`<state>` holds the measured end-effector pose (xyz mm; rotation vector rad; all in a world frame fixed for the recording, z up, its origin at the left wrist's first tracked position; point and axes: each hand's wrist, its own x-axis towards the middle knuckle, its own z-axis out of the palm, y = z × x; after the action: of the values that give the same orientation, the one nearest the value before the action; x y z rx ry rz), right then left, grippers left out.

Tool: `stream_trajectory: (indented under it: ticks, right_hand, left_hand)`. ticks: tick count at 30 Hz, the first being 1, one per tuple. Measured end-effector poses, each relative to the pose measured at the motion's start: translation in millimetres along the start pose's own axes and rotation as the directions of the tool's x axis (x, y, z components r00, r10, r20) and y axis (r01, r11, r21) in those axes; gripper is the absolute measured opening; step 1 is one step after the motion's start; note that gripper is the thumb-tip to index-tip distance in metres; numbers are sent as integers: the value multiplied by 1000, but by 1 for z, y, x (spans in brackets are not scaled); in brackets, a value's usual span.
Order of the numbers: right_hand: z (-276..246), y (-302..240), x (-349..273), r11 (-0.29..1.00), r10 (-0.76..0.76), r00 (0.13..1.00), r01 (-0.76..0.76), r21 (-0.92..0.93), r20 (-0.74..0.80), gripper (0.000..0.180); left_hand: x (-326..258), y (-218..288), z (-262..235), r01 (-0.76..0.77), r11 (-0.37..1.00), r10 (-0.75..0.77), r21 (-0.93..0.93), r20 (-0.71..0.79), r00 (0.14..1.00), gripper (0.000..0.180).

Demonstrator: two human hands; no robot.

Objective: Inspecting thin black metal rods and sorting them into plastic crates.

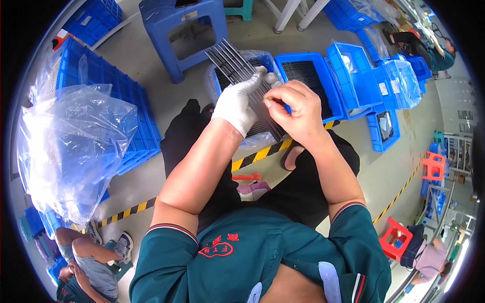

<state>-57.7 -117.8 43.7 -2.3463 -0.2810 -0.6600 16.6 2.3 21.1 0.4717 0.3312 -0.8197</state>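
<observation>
A blue plastic stool (184,30) stands at twelve o'clock, open blue plastic trays (308,76) at two, and a clear plastic bag (70,151) on stacked blue crates (126,101) at nine.

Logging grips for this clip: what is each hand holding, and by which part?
The gloved left hand grips a dark ribbed panel by its near end. The bare right hand pinches a small blue tool against the panel's edge.

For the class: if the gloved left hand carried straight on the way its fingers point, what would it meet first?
Probably the blue bin of dark parts just beyond the ribbed grille the left hand holds; depth is uncertain.
</observation>
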Motion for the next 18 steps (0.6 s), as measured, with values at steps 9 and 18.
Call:
stream_trajectory:
  ticks: [9,18]
  right_hand:
    - [4,0,0,987,-83,995,90,-133,52,15]
    - [-1,-5,-1,993,63,998,-64,101,14,14]
  left_hand:
    - [5,-3,-9,-1,1000,1,-26,-2,1000,19]
    - [3,0,-5,22,1000,-22,19,-11,1000,18]
